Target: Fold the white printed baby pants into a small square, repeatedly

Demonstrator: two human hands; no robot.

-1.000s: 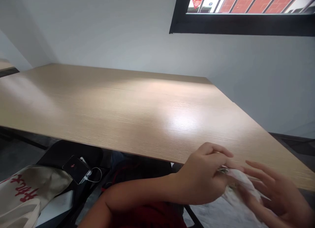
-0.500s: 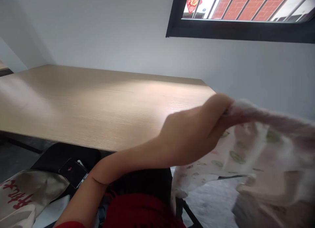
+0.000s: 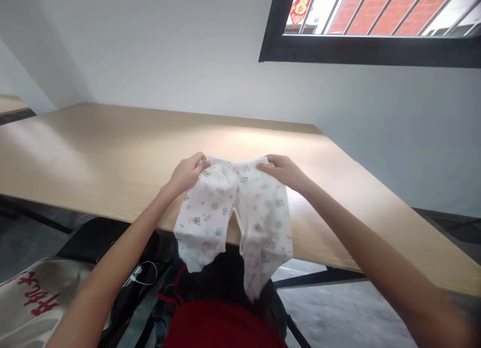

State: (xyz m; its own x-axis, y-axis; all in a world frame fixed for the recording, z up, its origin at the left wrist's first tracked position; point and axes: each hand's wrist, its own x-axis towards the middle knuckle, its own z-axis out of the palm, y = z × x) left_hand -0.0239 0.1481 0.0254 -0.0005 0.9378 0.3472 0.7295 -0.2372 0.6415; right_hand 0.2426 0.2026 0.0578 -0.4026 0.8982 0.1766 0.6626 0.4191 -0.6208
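Small printed baby trousers (image 3: 235,213), held over the table (image 3: 93,152) edge with legs hanging, look light and limp; left hand (image 3: 187,174) and right hand (image 3: 284,171) each pinch a waistband corner, likely the surest hold.

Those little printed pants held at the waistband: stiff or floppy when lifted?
Probably floppy: the pants sag, both legs drooping past the table edge. Likely light, since the left hand and right hand hold them by fingertip pinches.
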